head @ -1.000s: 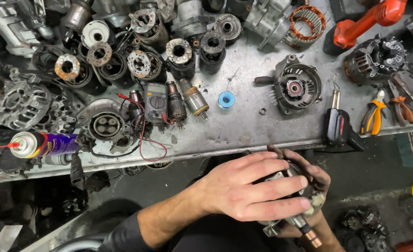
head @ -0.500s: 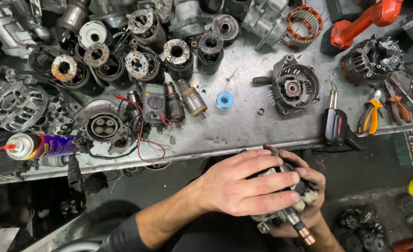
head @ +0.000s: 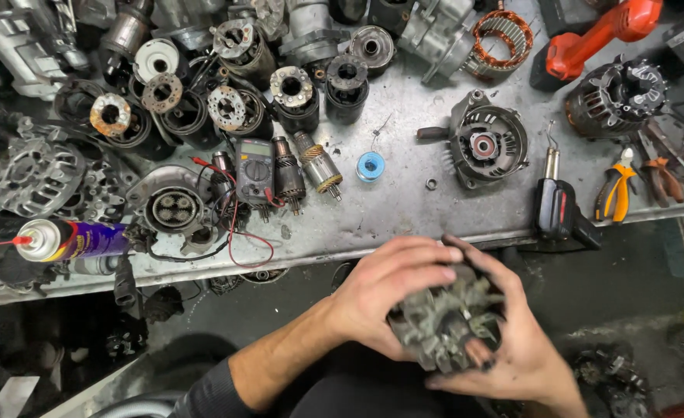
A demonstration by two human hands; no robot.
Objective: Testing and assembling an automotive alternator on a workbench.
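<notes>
Fingers of both hands wrap a grey finned rotor [head: 444, 323] at lower centre-right of the frame, below the bench [head: 404, 209] edge. Left hand [head: 384, 288] grips its left and top; right hand [head: 512, 340] cups it from the right. On the bench, spray can [head: 71, 240] far left, multimeter [head: 254, 170] centre-left, pliers [head: 614, 192] right.

free: bench [head: 404, 209] strip by solder spool [head: 371, 166] | blocked: multimeter [head: 254, 170] left, alternator housing [head: 485, 144] right
</notes>
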